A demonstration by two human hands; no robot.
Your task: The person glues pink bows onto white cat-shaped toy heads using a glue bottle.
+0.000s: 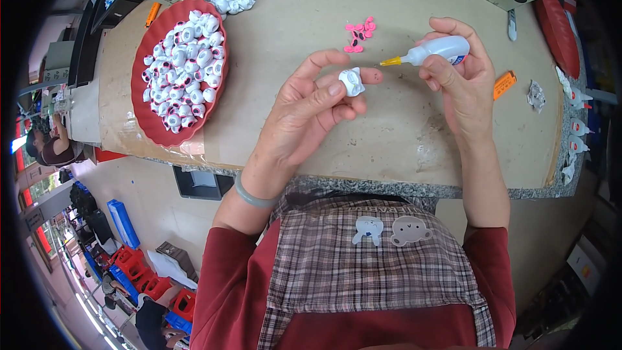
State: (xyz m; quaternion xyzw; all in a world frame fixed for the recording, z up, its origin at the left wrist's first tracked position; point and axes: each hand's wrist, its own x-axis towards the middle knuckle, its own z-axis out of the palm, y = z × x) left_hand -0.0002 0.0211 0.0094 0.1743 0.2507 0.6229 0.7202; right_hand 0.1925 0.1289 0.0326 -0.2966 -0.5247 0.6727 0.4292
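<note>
White piece (352, 81) at left hand (311, 107) fingertips

- A small white plastic figure piece (352, 81) sits pinched between thumb and fingertips, raised above the worktable, its moulded face turned up.
- A white glue bottle (442, 49) with a yellow nozzle lies nearly level, its tip pointing left toward the white piece, just apart from it.

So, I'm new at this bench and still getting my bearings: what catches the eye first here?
The left hand pinches a small white figure at the centre, while the right hand aims a glue bottle with a yellow nozzle at it. At the left, a red tray is heaped with similar white pieces.
</note>
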